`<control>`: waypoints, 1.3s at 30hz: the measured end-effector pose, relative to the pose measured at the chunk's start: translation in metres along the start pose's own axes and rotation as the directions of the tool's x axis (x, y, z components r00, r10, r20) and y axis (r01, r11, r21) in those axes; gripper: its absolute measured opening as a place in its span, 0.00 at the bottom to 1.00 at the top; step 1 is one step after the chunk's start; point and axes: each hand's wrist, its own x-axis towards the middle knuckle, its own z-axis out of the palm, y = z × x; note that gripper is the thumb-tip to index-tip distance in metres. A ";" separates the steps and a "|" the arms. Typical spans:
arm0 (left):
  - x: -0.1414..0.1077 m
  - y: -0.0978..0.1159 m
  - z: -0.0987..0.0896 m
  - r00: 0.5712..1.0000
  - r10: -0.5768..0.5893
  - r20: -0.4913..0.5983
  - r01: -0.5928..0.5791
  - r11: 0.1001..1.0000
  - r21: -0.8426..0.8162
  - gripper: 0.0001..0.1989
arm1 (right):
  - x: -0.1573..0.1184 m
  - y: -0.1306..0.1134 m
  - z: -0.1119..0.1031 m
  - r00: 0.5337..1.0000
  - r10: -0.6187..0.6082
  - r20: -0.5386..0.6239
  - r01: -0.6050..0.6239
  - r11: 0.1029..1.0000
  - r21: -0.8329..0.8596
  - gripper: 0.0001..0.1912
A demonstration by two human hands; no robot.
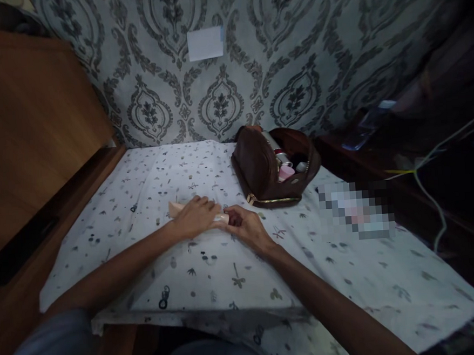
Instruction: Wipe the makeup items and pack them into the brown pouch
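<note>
A pale peach tube (176,207) lies on its side over the patterned white cloth (212,287), its flat end pointing left and its rounded white end right. Wrapped over the tube's middle is my left hand (197,217), fingers bent around it. The thumb and fingers of my right hand (246,226) close on the tube's right end; whether a cap is between them is too small to tell. Behind my right hand stands an open brown bag (256,162) with a pink item (286,172) and other containers inside.
Wooden furniture (34,127) borders the left side. A patterned wall (150,97) with a white card (205,43) rises behind. At right are a pixelated item (357,211), a cable (437,206) and a dark ledge holding a clear, shiny object (365,128).
</note>
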 end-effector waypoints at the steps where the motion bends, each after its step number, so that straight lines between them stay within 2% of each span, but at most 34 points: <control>1: 0.006 0.011 0.001 1.000 0.011 -0.014 -0.011 1.000 -0.003 0.24 | -0.001 -0.001 -0.001 1.000 -0.016 -0.004 0.016 1.000 -0.013 0.22; 4: 0.016 0.031 0.002 0.999 0.018 -0.043 -0.019 0.999 -0.032 0.24 | -0.003 -0.003 -0.005 0.999 -0.052 -0.002 0.052 0.997 -0.050 0.28; 7: 0.012 0.029 0.001 0.999 0.041 -0.034 -0.042 0.999 -0.019 0.23 | -0.003 -0.005 -0.005 0.999 -0.052 0.016 0.052 0.997 -0.055 0.27; 11: -0.007 0.001 0.000 0.999 0.030 0.029 -0.032 0.998 0.062 0.23 | -0.003 -0.006 -0.002 0.998 -0.045 0.036 0.046 0.998 -0.039 0.24; 16: -0.041 -0.052 0.001 0.996 -0.057 0.065 0.051 0.994 0.099 0.28 | -0.004 -0.007 -0.002 0.994 -0.087 0.063 0.089 0.995 -0.041 0.10; 20: -0.054 -0.076 0.005 0.989 -0.120 0.090 0.123 0.992 -0.025 0.23 | -0.001 -0.007 -0.003 0.991 -0.130 0.035 0.134 0.983 -0.125 0.10; 23: -0.051 -0.080 0.010 0.956 -0.284 0.072 0.291 0.949 -0.124 0.19 | 0.000 -0.006 -0.003 0.986 -0.166 0.025 0.168 0.971 -0.168 0.13; 25: -0.046 -0.076 0.014 0.920 -0.392 0.017 0.390 0.912 -0.126 0.19 | -0.001 -0.007 -0.003 0.988 -0.155 0.023 0.157 0.976 -0.150 0.15; 27: -0.041 -0.065 0.017 0.913 -0.403 -0.058 0.394 0.911 -0.119 0.19 | -0.002 -0.008 -0.003 0.993 -0.117 0.018 0.118 0.985 -0.125 0.17; 30: -0.030 -0.033 0.018 0.946 -0.293 -0.141 0.270 0.950 -0.159 0.18 | -0.004 -0.009 -0.002 0.997 -0.078 0.028 0.081 0.991 -0.105 0.13; 33: -0.014 0.010 0.018 0.967 -0.152 -0.207 0.109 0.973 -0.204 0.17 | -0.004 -0.008 -0.001 0.992 -0.120 0.028 0.122 0.988 -0.098 0.07; 35: -0.003 0.030 0.017 0.966 -0.095 -0.239 0.042 0.975 -0.218 0.20 | -0.004 -0.006 -0.001 0.987 -0.160 0.016 0.161 0.981 -0.109 0.05; 37: 0.002 0.035 0.016 0.970 -0.056 -0.238 0.000 0.974 -0.228 0.22 | -0.004 -0.005 -0.002 0.985 -0.173 0.017 0.174 0.978 -0.111 0.05; 39: -0.003 0.022 0.017 0.980 -0.031 -0.197 -0.018 0.969 -0.245 0.24 | -0.004 -0.005 -0.002 0.990 -0.136 0.028 0.138 0.987 -0.086 0.06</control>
